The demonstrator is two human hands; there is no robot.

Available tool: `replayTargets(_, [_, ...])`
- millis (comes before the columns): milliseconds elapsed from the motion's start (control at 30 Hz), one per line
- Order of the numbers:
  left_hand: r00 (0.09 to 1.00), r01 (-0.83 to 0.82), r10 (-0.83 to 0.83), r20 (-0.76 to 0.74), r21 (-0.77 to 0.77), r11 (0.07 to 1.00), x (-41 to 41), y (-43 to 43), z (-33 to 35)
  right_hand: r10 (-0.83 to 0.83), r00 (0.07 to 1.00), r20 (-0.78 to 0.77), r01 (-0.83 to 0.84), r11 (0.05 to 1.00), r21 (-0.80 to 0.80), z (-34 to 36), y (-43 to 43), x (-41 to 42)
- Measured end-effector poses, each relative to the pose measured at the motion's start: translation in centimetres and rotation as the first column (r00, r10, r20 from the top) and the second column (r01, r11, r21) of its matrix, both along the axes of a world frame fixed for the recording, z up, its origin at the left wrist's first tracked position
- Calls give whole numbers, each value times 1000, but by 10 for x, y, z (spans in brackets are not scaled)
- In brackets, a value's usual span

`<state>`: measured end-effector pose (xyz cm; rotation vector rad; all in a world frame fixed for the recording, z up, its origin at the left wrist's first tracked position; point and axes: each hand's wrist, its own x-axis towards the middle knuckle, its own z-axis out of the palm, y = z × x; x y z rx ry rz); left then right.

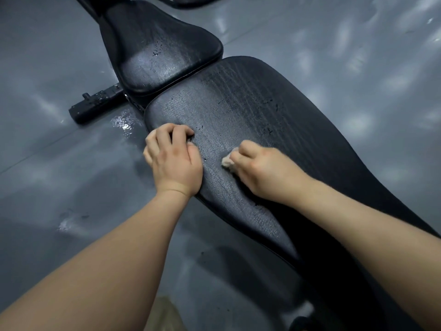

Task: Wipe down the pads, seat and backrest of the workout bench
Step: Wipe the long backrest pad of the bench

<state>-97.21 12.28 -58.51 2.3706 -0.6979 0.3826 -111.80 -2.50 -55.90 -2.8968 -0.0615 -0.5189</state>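
Workout bench [310,163]: seen from above, running from the upper centre of the frame down to the lower right, on a grey glossy floor [59,151].

Backrest [262,103]: the long black pad filling centre to lower right. Fine streaks and a few dark flecks are noted across its surface.

Seat [167,44]: the shorter pad at upper centre, set end to end with the backrest and separated from it by a narrow gap. A wet sheen and scattered droplets are seen on it. It is judged sprayed but not yet wiped dry.

Right hand [265,173]: the fingers are curled tightly round a small pale cloth [228,162], which is pressed against the backrest just right of frame centre. The cloth is bunched small, presumably so that pressure is concentrated on one patch.

Left hand [174,161]: the fingers are curled under, knuckles uppermost, and the hand is set on the left edge of the backrest near its rounded end. Nothing is seen held in it. The placement is judged to be a brace that steadies the body and the pad during wiping.

Step in hand: backrest, upper end. The seat is judged to be outstanding; no other pads are in view.

Also noted: a black frame foot [95,106] at left of the frame, with a wet patch [124,120] on the floor beside it, taken for overspray.
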Motion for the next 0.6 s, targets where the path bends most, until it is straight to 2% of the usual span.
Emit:
replayTargets(100, [1000,0,0,-1,14,1000,0,0,0,-191,979,78,190,982,9,5,-32,13])
replayTargets(167, [1000,-6,6,-5,22,1000,1,0,0,-286,956,70,285,958,28,3,-40,18])
replayTargets(233, [1000,-12,12,-12,25,1000,1,-1,0,-279,958,63,278,960,23,0,-31,12])
replayTargets(433, [1000,-20,23,-12,156,988,-3,-4,8,-53,997,-63,54,998,19,-10,1,-42])
replayTargets(500, [1000,-25,23,15,217,976,-4,-6,14,-82,995,-64,82,997,-3,-10,-11,-50])
replayTargets(600, [997,-49,32,67,272,961,-8,-10,23,-299,954,-33,299,954,18,-9,-41,-56])
